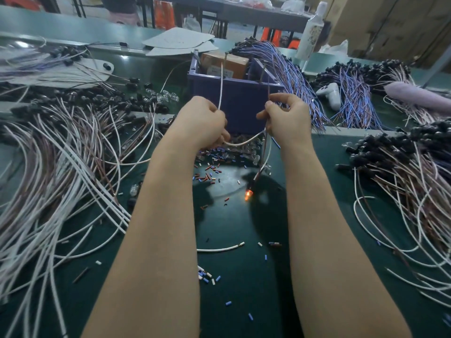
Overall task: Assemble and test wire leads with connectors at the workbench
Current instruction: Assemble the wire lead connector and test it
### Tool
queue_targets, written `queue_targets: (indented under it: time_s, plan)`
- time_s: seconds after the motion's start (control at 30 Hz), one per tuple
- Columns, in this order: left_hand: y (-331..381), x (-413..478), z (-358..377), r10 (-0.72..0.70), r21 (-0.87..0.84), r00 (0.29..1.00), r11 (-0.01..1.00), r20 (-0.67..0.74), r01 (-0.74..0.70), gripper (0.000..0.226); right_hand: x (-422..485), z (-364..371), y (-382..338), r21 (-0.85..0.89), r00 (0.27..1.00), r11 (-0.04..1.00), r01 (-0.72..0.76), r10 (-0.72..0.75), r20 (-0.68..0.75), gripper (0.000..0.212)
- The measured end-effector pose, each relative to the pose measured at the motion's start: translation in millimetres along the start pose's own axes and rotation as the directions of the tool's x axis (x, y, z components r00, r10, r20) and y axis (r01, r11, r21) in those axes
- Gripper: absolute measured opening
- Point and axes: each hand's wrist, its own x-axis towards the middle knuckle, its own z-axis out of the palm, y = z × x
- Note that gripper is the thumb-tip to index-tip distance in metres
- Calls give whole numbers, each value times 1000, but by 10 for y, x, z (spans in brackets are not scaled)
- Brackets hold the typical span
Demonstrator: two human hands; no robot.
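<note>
Two hands, left (203, 121) and right (289, 119), pinch one white wire (221, 86).

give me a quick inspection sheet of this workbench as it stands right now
surface: green mat, largely covered by wires at both sides
job's things: bulb lead strung between both hands, its bulb glowing orange down near the mat; purple bin just behind the hands
clutter: insulation bits scattered on the mat; loose clear bulbs left of the bin
hands: left hand grips the lead's white wire; right hand pinches its thin wires
cables: left lead pile and right lead pile, white and brown; blue bundle beside the bin
surroundings: white bottle and cardboard boxes at back right
</note>
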Motion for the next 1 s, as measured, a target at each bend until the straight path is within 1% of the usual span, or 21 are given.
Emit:
queue_targets:
  time_s: [0.07, 0.1, 0.13, 0.2, 0.27, 0.33, 0.4, 0.5, 0.57, 0.6, 0.63, 0.67, 0.7, 0.73, 0.77, 0.8, 0.83, 0.87, 0.9, 0.93, 1.0]
  plan:
    - [65, -31, 27, 47, -181, 999, 983, 4, -46, 29, -11, -39, -6, 37, 999, 998, -49, 49, 9, 10]
    - [86, -29, 47, 84, -193, 996, 978, 0, -82, 34, -26, -57, -15, 96, 996, 992, -84, 83, 15, 13]
    - [105, -32, 76, 112, -145, 994, 983, 9, -109, 39, -41, -76, -31, 180, 992, 975, -126, 124, 24, 17]
    - [125, -65, 177, 102, 80, 992, 991, 77, -108, 42, -77, -115, -81, 388, 977, 896, -213, 205, 65, 21]
    - [132, -123, 331, 9, 250, 979, 966, 205, -61, 33, -118, -156, -123, 576, 959, 768, -279, 256, 124, 22]
    - [139, -190, 492, -66, 326, 946, 944, 318, -44, 30, -171, -199, -148, 721, 943, 615, -318, 281, 175, 24]
    - [127, -211, 600, -60, 439, 932, 892, 357, -111, 32, -233, -243, -145, 827, 936, 463, -321, 291, 200, 28]
    - [81, -239, 613, -66, 646, 930, 737, 362, -199, 32, -300, -332, -156, 926, 937, 276, -259, 304, 171, 30]
    - [36, -247, 615, -75, 643, 925, 739, 374, -200, 23, -322, -388, -178, 956, 931, 213, -202, 344, 120, 29]
    - [42, -268, 609, -65, 630, 928, 751, 367, -196, 16, -340, -409, -192, 955, 919, 233, -185, 386, 84, 27]
    - [55, -286, 600, -49, 614, 936, 767, 348, -187, 14, -367, -426, -202, 929, 903, 327, -171, 429, 15, 22]
    - [74, -288, 585, -32, 600, 948, 780, 318, -175, 18, -395, -448, -209, 845, 885, 509, -166, 454, -100, 14]
    - [104, -286, 559, -18, 603, 959, 781, 283, -163, 21, -424, -474, -202, 682, 873, 712, -168, 429, -232, 7]
    - [146, -276, 521, 1, 619, 967, 768, 253, -163, 23, -462, -498, -189, 464, 867, 873, -151, 343, -363, 9]
    - [204, -270, 484, 15, 643, 974, 749, 228, -162, 24, -513, -524, -196, 260, 867, 963, -77, 193, -459, 13]
    - [277, -268, 456, 26, 662, 978, 732, 208, -161, 26, -578, -542, -245, 114, 869, 992, 62, 3, -495, 14]
    - [361, -273, 433, 33, 680, 981, 716, 193, -158, 27, -639, -553, -313, 19, 867, 976, 216, -182, -465, 11]
    - [452, -281, 425, 51, 693, 983, 702, 179, -163, 26, -683, -556, -380, -34, 867, 941, 338, -325, -377, 6]
    - [546, -299, 427, 79, 705, 983, 688, 169, -176, 23, -723, -553, -451, -49, 874, 913, 406, -403, -271, 7]
    - [639, -313, 437, 114, 716, 980, 670, 162, -197, 15, -740, -550, -509, -33, 890, 907, 420, -419, -179, 13]
    - [790, -354, 444, 177, 730, 974, 646, 140, -223, 3, -744, -576, -600, -22, 927, 930, 366, -367, -80, 24]
